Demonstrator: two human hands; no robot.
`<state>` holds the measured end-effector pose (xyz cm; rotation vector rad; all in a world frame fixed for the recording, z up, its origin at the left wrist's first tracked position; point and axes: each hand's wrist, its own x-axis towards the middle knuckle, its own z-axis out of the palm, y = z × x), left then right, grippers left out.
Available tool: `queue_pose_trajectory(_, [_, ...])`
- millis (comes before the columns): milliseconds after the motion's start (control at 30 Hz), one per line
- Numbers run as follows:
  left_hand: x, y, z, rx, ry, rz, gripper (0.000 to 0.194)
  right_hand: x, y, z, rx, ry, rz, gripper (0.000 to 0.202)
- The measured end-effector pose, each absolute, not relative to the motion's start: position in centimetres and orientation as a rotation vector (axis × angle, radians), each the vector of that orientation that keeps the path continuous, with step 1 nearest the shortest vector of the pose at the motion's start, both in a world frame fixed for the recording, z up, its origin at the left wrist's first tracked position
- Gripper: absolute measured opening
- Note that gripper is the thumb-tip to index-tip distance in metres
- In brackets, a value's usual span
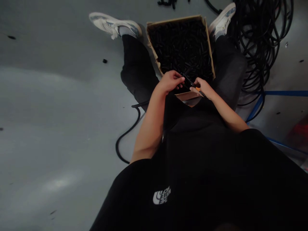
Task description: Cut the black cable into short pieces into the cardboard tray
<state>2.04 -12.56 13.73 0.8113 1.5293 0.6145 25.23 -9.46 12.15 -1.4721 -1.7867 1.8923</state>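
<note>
Over the near edge of a cardboard box [211,53] full of short black pieces [183,45], my two hands are close together. My right hand [202,87] is closed around a cutting tool [198,89] with orange and black handles; its dark end points toward my left hand. My left hand [171,81] has its fingers pinched on something dark and thin, perhaps black tubing, too small and dark to make out clearly. A black tube [117,144] runs from under my left forearm and curves down on the floor.
Coils of black tubing [255,48] lie at the right, beside my leg. Blue bars [286,93] stand near them, with a red object [299,131] at the right edge. My feet flank the box. Small black bits [105,61] are scattered on the grey floor [60,112].
</note>
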Motion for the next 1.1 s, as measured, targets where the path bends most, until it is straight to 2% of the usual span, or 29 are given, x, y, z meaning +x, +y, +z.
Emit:
queue_pose_trajectory(167, [2.9, -13.4, 14.5, 0.833, 1.399, 0.674, 0.023, 24.9, -8.7, 12.5, -1.357, -1.868, 1.827, 0.054])
queue_pose_trajectory(467, [0.4, -12.9, 14.0, 0.674, 1.23, 0.626, 0.031, 25.1, -8.7, 13.0, -1.309, -2.005, 1.681, 0.061])
queue_pose_trajectory(767, [0.1, -12.8, 13.4, 0.534, 1.141, 0.543, 0.034, 24.6, -8.2, 12.1, -1.256, -1.999, 1.813, 0.061])
queue_pose_trajectory(967, [-0.7, -12.7, 12.7, 0.529, 1.141, 0.52, 0.03, 25.1, -8.4, 12.2, -1.264, -1.966, 1.879, 0.07])
queue_pose_trajectory(1100, [0.7, -12.2, 12.3, 0.595, 1.271, 0.616, 0.023, 25.3, -8.6, 10.9, -1.312, -1.875, 1.89, 0.065])
